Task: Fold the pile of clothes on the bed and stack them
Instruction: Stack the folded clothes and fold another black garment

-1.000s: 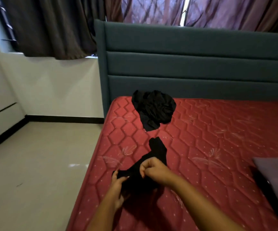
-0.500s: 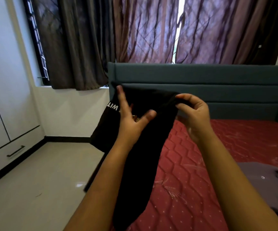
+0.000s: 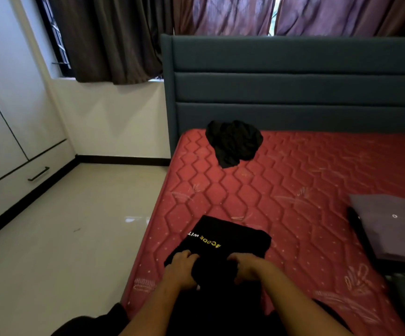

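Note:
A black T-shirt [image 3: 230, 238] with yellow and white lettering lies partly folded on the red mattress [image 3: 293, 185] near its left edge. My left hand [image 3: 180, 269] and my right hand [image 3: 246, 266] both grip the shirt's near edge, fingers curled into the fabric. The cloth trails down toward me between my forearms. A crumpled black garment [image 3: 234, 141] lies further up the bed by the headboard. A folded grey shirt [image 3: 390, 226] with buttons rests at the right.
The teal padded headboard [image 3: 293, 88] closes off the far end of the bed. The mattress's left edge drops to a pale tiled floor [image 3: 63, 238]. White wardrobe drawers [image 3: 14, 170] line the left wall. Dark curtains [image 3: 114, 37] hang behind.
The black T-shirt was held up in the air in front of me; now it has been laid down on the mattress, and both hands have come down to grip its near edge.

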Demonstrator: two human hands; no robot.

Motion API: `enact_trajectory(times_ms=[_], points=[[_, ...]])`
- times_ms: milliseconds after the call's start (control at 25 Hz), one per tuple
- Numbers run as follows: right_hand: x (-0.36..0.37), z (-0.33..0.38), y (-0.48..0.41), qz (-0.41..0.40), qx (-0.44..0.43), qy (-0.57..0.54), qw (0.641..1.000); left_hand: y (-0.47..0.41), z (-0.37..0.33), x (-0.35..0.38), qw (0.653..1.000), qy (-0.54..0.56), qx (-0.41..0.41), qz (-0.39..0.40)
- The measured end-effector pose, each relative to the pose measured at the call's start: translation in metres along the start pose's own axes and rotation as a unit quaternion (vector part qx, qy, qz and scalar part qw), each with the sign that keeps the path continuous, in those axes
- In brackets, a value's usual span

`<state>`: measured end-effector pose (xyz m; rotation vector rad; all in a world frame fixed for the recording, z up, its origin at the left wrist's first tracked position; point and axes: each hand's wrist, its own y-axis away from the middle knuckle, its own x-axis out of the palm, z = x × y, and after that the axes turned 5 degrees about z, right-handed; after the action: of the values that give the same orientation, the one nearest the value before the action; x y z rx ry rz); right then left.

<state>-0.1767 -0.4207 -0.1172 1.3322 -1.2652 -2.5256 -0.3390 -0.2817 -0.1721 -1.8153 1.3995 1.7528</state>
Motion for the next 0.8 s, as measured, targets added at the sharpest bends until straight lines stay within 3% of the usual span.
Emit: enact_trajectory(times_ms=[160,280,400,480,520,600,680,800], points=[[0.015,0.025,-0.023,-0.110,0.002,0.018,0.994,-0.002,0.010,-0.020,0.994,0.046,0.008,-0.097],[0.003,0.035,-0.025,-0.237,-0.014,-0.080,0.968,-0.007,0.000,-0.052,0.953,0.240,0.025,-0.182],[-0.023,0.049,-0.017,-0.343,-0.130,-0.325,0.872,-0.007,-0.026,-0.108,0.844,0.473,0.054,-0.246],[-0.041,0.066,-0.005,-0.337,-0.246,-0.428,0.802,0.001,-0.051,-0.149,0.776,0.596,0.114,-0.173],[-0.050,0.073,0.002,-0.328,-0.292,-0.476,0.762,0.008,-0.062,-0.168,0.759,0.621,0.151,-0.125],[-0.065,0.082,0.021,-0.308,-0.331,-0.571,0.686,0.020,-0.073,-0.197,0.763,0.607,0.207,-0.077],[-0.081,0.084,0.046,-0.262,-0.337,-0.628,0.651,0.030,-0.073,-0.215,0.794,0.557,0.228,-0.083],[-0.091,0.083,0.074,-0.275,-0.338,-0.563,0.703,0.045,-0.081,-0.221,0.836,0.498,0.203,-0.111]])
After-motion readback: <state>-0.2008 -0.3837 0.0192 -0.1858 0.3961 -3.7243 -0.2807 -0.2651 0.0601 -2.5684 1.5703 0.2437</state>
